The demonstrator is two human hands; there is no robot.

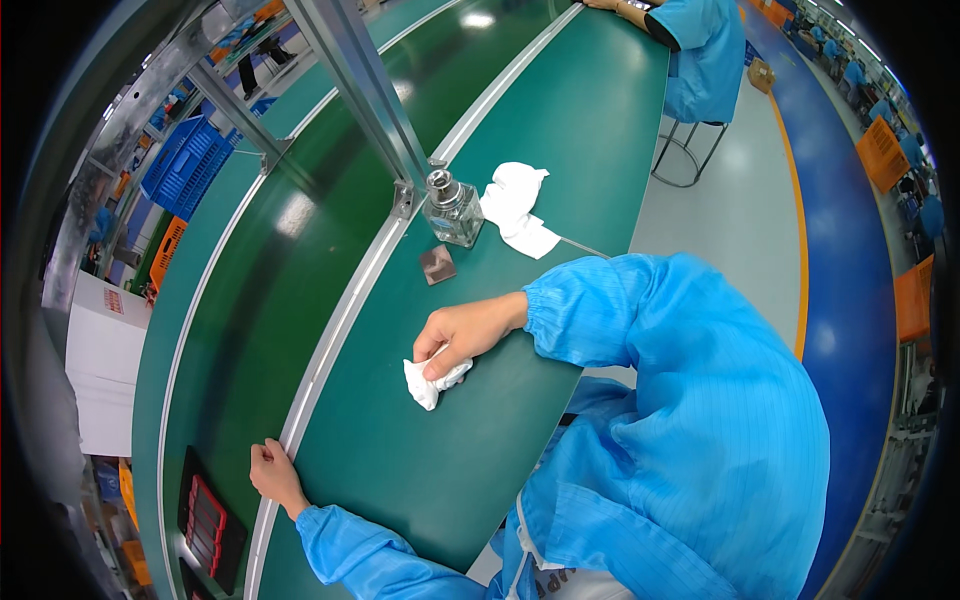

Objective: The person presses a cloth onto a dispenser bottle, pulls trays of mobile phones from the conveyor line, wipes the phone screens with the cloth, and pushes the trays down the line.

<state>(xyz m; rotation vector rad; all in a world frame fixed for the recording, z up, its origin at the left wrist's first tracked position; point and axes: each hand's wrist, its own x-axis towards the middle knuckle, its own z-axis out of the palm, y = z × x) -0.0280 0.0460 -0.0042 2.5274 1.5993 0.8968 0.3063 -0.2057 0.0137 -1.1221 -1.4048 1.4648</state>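
Note:
A crumpled white wipe (422,388) is bunched under my right hand (462,335), whose fingers close round it on the green tabletop (500,400). My left hand (277,476) rests at the pale metal rail (318,375) between the table and the belt. Its fingers are curled in, and what they hold, if anything, is hidden. Beyond my right hand lies a small brownish-grey square piece (437,264). A clear glass bottle (455,212) with a metal top stands just behind it. More white wipes (517,208) lie loosely heaped to the bottle's right.
A green conveyor belt (290,270) runs along the left, carrying a black tray with red parts (207,525). An upright metal post (365,90) rises beside the bottle. At the far end, a person in a blue smock (705,60) sits by the table. Blue crates (185,165) stand far left.

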